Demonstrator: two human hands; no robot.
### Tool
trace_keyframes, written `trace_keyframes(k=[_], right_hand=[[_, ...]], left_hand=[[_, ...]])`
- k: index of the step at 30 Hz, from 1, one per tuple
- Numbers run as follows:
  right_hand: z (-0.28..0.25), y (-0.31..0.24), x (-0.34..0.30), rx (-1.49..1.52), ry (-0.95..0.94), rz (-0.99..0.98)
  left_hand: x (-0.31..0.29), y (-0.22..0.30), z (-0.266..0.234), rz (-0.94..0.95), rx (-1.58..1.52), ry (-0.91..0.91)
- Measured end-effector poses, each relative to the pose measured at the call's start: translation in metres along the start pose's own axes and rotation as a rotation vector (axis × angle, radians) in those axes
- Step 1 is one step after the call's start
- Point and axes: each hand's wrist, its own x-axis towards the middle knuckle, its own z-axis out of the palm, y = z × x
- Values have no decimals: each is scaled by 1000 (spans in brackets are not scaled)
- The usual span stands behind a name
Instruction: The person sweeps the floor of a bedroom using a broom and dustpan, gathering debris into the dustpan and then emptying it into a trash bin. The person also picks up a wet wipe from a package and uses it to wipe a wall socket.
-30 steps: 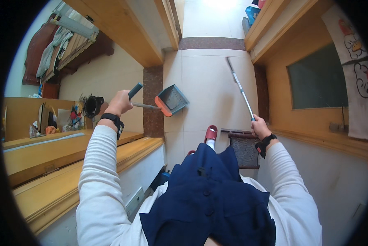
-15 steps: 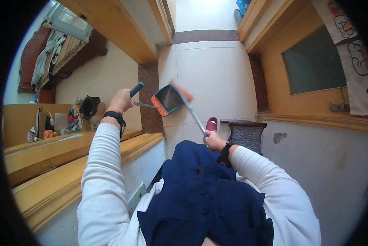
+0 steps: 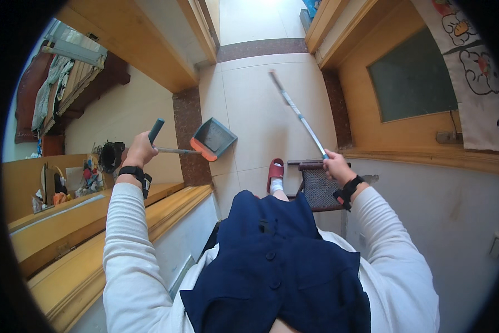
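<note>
My left hand (image 3: 141, 150) is wrapped round the dark green grip of a long-handled dustpan (image 3: 218, 137). Its grey-green pan with an orange back edge lies at the doorway's left side, open face up. In my right hand (image 3: 338, 168) is the upper end of a broom (image 3: 305, 123), its pale stick slanting away up and to the left. The broom's far end is thin and blurred, so its bristles cannot be made out. Pan and broom are apart, with light floor tiles (image 3: 255, 111) between them.
A red slipper (image 3: 271, 173) on my foot stands near a dark woven stool (image 3: 321, 188) at the right. Wooden door frames (image 3: 144, 44) rise on the left, and a wooden door (image 3: 410, 119) on the right. At left stands a wooden cabinet (image 3: 66, 222) with small items.
The broom has swung away from the dustpan to the right and forward, and my right hand has moved right. The pan stays by the doorway. My foot in the red slipper now shows more.
</note>
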Motion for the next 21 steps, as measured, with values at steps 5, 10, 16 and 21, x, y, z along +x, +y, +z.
trace_keyframes(k=[5,10,16,21], right_hand=[[-33,36,68,528,65,240],[30,58,62,282,-77,255],[125,17,-17,-23,-288,197],[143,-32,-4,-19,-492,222]], left_hand=[[7,10,-6,111,79,-46],[12,16,2,136,31,-46],[22,13,5,139,57,2],[30,17,-4,79,11,-31]])
